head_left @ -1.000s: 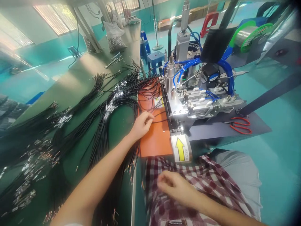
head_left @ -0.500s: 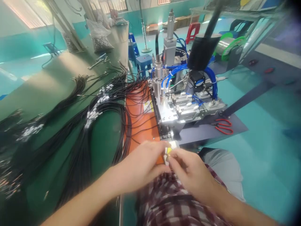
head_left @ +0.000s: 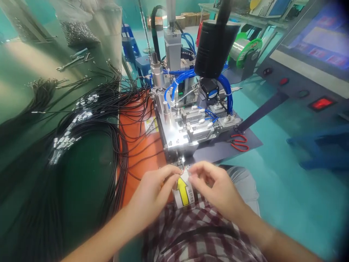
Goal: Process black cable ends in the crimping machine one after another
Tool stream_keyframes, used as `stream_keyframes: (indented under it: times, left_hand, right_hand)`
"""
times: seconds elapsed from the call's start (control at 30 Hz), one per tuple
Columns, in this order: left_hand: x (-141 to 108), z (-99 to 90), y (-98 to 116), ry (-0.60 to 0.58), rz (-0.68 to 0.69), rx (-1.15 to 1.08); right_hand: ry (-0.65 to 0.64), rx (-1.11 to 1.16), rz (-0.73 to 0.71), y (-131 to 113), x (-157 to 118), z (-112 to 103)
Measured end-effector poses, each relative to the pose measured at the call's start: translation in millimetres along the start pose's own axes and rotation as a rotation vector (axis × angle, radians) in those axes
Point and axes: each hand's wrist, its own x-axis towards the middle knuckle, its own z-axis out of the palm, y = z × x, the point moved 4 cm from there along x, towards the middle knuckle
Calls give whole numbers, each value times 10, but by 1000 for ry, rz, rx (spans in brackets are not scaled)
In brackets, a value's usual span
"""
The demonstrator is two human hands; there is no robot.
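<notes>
left hand (head_left: 152,191) fingertips pinched on one thin wire end (head_left: 183,169) | right hand (head_left: 215,187) fingertips pinched just beside it | wire end between both hands, above one yellow arrow label (head_left: 183,191) | one machine (head_left: 188,120) behind | one red scissors (head_left: 240,142) right

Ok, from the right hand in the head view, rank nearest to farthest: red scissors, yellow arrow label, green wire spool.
1. Yellow arrow label: just left of the right hand, beside its fingertips.
2. Red scissors: above and slightly right, on the dark mat.
3. Green wire spool: far up, behind the machine.
</notes>
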Motion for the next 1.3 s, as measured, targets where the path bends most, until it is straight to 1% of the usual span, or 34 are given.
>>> stream_keyframes:
  times: [0.27,0.47,0.63,0.7,0.77,0.83,0.9,1.03,1.1,1.17,1.3]
  left_hand:
    - [-29,45,-76,35,-53,-93]
    - [-37,47,-77,78,-27,-158]
    - [-45,-10,-66,160,5,-37]
    - [-49,-15,-64,160,16,8]
    - [-49,-10,-62,149,29,27]
    - [-49,-5,-62,151,34,37]
    - [-48,-3,-62,166,37,48]
    - [-44,11,-54,176,57,87]
    - [-44,23,-48,169,75,113]
    - [-48,33,-42,165,96,135]
    - [-65,42,-34,161,129,171]
  right_hand:
    - [34,18,-89,-56,52,36]
    - [33,28,-105,-71,55,77]
    - [-14,30,-65,-63,57,75]
    - [-25,38,-60,-51,57,69]
    - [1,53,-72,-34,64,50]
    - [59,46,-112,-26,79,19]
    - [91,1,-171,-36,96,-3]
    - [68,-111,-335,-94,102,-15]
    - [89,-186,-451,-132,83,-29]
    - [111,-259,-528,-150,65,-38]
    - [115,-286,-541,-132,69,-35]
